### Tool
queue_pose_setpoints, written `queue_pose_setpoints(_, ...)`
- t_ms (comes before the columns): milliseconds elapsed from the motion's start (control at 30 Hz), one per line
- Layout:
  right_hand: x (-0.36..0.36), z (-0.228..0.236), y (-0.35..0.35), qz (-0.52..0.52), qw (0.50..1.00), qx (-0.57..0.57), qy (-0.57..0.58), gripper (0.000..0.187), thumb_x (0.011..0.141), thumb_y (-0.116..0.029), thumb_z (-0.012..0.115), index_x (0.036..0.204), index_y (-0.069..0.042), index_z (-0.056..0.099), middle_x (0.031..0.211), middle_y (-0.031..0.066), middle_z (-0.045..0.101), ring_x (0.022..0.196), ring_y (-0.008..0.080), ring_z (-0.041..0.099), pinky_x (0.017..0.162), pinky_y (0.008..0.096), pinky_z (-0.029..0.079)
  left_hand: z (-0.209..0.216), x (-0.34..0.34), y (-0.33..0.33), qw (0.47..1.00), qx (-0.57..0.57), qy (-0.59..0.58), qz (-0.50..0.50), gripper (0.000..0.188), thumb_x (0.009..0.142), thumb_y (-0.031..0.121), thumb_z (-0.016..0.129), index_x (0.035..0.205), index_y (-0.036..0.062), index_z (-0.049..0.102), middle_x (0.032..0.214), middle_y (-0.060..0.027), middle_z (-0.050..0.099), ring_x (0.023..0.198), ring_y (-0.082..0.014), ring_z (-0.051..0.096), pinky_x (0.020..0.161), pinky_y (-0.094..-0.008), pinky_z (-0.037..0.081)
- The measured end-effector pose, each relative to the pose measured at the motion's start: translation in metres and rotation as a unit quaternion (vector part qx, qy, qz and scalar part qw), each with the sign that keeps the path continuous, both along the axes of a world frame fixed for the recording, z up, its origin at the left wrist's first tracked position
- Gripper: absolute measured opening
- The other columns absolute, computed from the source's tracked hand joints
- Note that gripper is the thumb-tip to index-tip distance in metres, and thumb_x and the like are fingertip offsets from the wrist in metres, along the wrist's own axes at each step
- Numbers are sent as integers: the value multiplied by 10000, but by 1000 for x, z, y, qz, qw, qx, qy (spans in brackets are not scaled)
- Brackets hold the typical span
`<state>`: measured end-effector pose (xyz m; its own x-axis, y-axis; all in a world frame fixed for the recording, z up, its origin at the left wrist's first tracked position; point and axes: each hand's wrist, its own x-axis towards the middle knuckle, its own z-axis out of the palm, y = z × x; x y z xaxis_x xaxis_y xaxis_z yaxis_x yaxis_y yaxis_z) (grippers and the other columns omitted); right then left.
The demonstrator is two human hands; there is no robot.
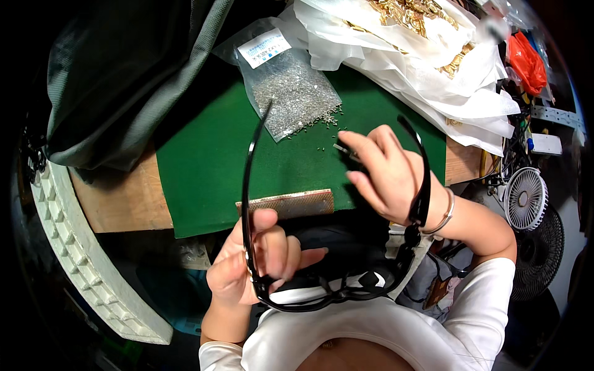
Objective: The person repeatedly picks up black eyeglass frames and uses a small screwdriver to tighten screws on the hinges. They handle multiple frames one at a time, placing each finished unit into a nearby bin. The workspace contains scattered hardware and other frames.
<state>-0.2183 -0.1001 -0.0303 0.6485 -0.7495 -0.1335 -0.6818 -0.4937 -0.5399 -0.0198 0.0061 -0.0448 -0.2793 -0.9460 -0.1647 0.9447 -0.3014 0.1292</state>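
A pair of black-framed glasses (315, 302) spans the space before my chest, its two long arms reaching up and away over the table. My left hand (260, 260) has its fingers curled at the left arm of the glasses, by the hinge. The right arm of the glasses crosses in front of my right wrist. Farther forward, my right hand (390, 170) pinches a small dark piece (349, 156) with a shiny metal end between thumb and index finger. Small metal bits (322, 148) lie beyond that piece. A flat bar with a textured face (291, 203) rests at the table's near edge.
On the green mat (198, 161) lies a clear bag of small silvery pieces (291, 93), some spilled. White wrapping (396, 80) with gold-coloured metal parts (408, 18) covers the far right. Dark fabric (124, 74) drapes the left. A white fan (526, 198) stands right.
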Motion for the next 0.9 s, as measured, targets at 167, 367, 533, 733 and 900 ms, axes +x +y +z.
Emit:
queue_pose_setpoints(167, 0, -11, 4, 11, 1000, 7, -9, 359, 719, -37, 569, 1071, -75, 508, 839, 134, 450, 624, 277, 541, 542, 337, 454, -12, 0, -2, 998, 11, -69, 6, 432, 898, 302, 404, 1212, 7, 375, 535, -12, 466, 502, -108, 402, 859, -366, 398)
queue_pose_setpoints(367, 3, -16, 12, -9, 998, -65, 19, 385, 662, -34, 585, 1042, -71, 532, 819, 115, 461, 582, 238, 539, 482, 324, 456, -6, 8, -4, 995, 40, -80, 35, 405, 884, 226, 434, 1204, -20, 403, 540, 1, 469, 519, -102, 390, 733, -286, 381)
queue_pose_setpoints(533, 6, -19, 10, -14, 996, -92, 15, 399, 628, -50, 589, 1022, -72, 527, 813, 98, 455, 579, 213, 535, 468, 309, 461, -12, 3, -3, 998, 65, 9, 7, 372, 902, 196, 377, 1205, -17, 408, 528, 8, 436, 516, -94, 353, 719, -284, 380)
queue_pose_setpoints(733, 8, -18, 13, -15, 992, -120, 39, 398, 626, -68, 592, 1019, -77, 529, 805, 79, 453, 549, 190, 512, 450, 292, 454, -18, 6, -10, 998, 38, 35, -38, 401, 878, 143, 340, 1266, 46, 373, 557, 44, 401, 596, -102, 337, 780, -320, 362)
queue_pose_setpoints(900, 11, -24, 18, 50, 958, -245, 142, 379, 640, -122, 550, 1016, -79, 532, 792, 63, 453, 520, 164, 484, 424, 265, 431, -21, 5, -7, 996, 65, 48, -44, 390, 886, 154, 338, 1250, 16, 374, 549, 30, 396, 569, -100, 335, 765, -302, 368)
